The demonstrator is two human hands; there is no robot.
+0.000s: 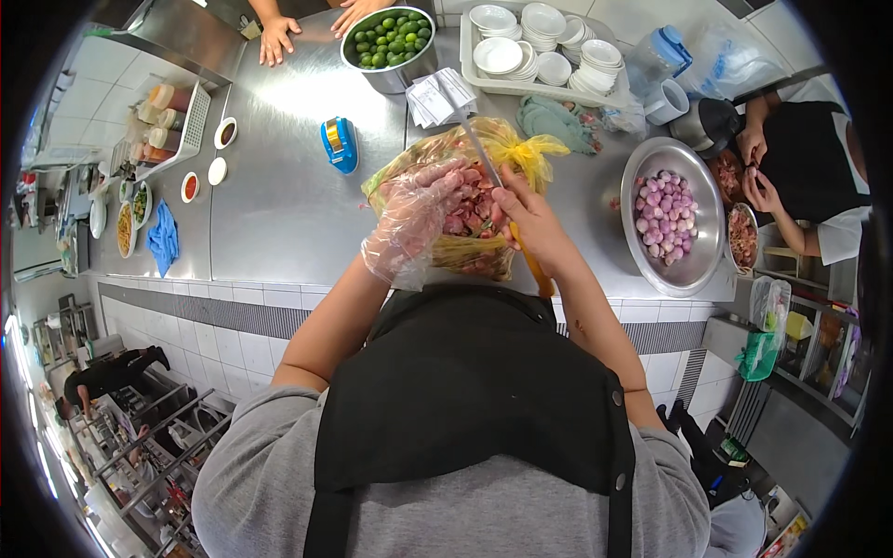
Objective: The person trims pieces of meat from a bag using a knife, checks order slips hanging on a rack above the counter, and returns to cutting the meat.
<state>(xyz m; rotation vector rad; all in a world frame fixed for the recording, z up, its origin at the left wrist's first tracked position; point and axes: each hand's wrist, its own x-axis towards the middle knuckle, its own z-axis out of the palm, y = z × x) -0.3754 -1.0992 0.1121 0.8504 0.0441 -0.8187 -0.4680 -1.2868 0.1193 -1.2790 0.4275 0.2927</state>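
My left hand [418,213], in a clear plastic glove, is over the left side of an open yellowish plastic bag [467,254]. The bag holds reddish onion peelings [474,206]; whether the glove grips anything cannot be told. My bare right hand [530,216] is closed around a knife at the bag's right side. The blade of the knife [481,150] points up and away from me, and its yellow-orange handle [534,261] comes out below the palm. Knotted yellow plastic [534,150] lies behind the hands.
A steel bowl of peeled shallots [673,160] stands right, beside a co-worker's hands [757,167]. Beyond the bag are a pot of green limes [391,70], paper slips [439,97] and a tray of white dishes [481,77]. A blue tape dispenser [340,145] is left; another person's hands rest at the far edge.
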